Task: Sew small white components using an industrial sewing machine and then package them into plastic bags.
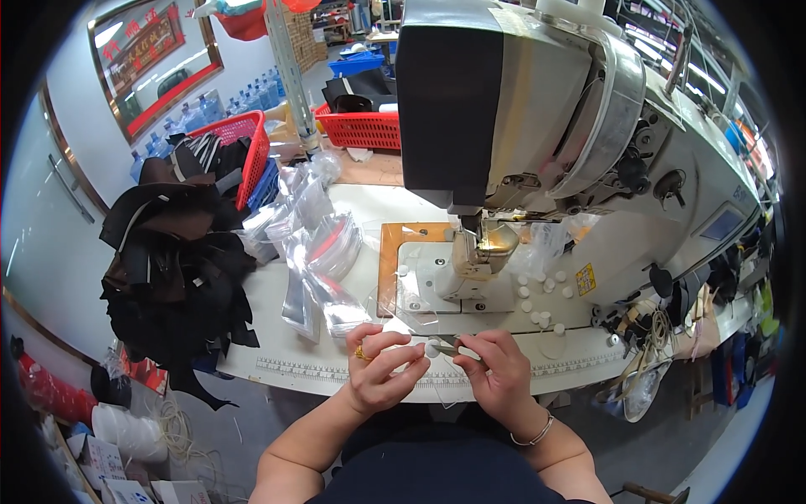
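Observation:
My left hand (382, 367), with a gold ring on it, is closed at the front edge of the sewing table. Its fingertips pinch a small white round piece (431, 349). Close on its right, my right hand (497, 371) grips a slim metal tool (448, 349), perhaps tweezers or snips, whose tip reaches the white piece. Just beyond the hands stands an industrial sewing machine (478, 273). Thin clear plastic (410, 317) lies above my left fingers. More small white round pieces (549, 285) are scattered on the table right of the needle area.
Clear plastic strips (323, 252) lie on the table left of the machine. A big pile of black fabric pieces (172, 260) hangs over the left edge. Red baskets (361, 128) stand behind. A ruler strip (327, 371) runs along the front edge; cords (659, 328) bunch at right.

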The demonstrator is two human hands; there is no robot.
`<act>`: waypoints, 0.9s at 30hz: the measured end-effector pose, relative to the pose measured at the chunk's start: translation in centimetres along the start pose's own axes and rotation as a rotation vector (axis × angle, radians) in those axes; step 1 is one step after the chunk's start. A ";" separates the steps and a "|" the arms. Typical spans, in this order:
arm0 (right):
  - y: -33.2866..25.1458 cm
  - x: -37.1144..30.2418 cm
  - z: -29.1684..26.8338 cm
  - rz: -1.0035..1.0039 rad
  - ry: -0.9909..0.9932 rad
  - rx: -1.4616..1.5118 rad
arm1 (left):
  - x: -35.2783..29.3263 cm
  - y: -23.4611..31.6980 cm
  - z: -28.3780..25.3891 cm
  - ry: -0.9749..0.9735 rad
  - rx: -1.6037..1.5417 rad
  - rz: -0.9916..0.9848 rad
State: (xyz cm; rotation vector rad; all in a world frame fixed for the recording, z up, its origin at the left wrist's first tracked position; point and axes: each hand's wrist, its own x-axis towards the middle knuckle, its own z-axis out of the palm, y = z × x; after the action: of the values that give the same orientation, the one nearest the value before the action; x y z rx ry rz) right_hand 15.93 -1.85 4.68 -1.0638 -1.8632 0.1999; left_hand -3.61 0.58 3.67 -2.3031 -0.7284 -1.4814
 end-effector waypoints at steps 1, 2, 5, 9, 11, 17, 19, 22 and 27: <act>-0.1 0.1 0.0 0.020 0.014 0.046 | 0.0 -0.1 0.1 0.004 -0.001 0.001; -0.2 0.1 0.0 0.041 0.027 0.092 | 0.1 -0.1 0.2 0.008 -0.001 0.001; -0.1 0.4 -0.8 0.044 0.041 0.087 | 0.5 -0.1 -0.1 0.026 -0.078 -0.058; 1.9 0.3 -2.1 0.110 0.199 0.096 | 1.5 -1.4 -0.7 0.111 -0.543 -0.795; 3.2 -0.4 -2.6 0.213 0.220 0.172 | 3.0 -4.2 -2.0 0.050 -0.758 -1.164; 4.8 -2.8 -2.6 0.274 0.151 0.150 | 8.1 -14.3 -2.4 -0.020 -0.804 -1.317; 5.3 -3.7 -2.6 0.287 0.149 0.158 | 10.0 -15.9 -1.1 -0.085 -0.868 -1.381; 6.2 -5.2 -3.3 0.359 0.166 0.146 | 11.7 -17.4 3.3 -0.272 -0.889 -1.382; 7.9 -7.4 -3.9 0.430 0.203 0.119 | 12.1 -19.1 8.7 -0.165 -1.035 -1.323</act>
State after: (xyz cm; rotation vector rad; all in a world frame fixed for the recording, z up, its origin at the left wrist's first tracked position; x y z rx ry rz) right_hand 24.95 -3.65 -2.23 -1.3384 -1.4091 0.4300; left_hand -3.86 23.77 10.67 -2.6781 -2.2476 -2.6669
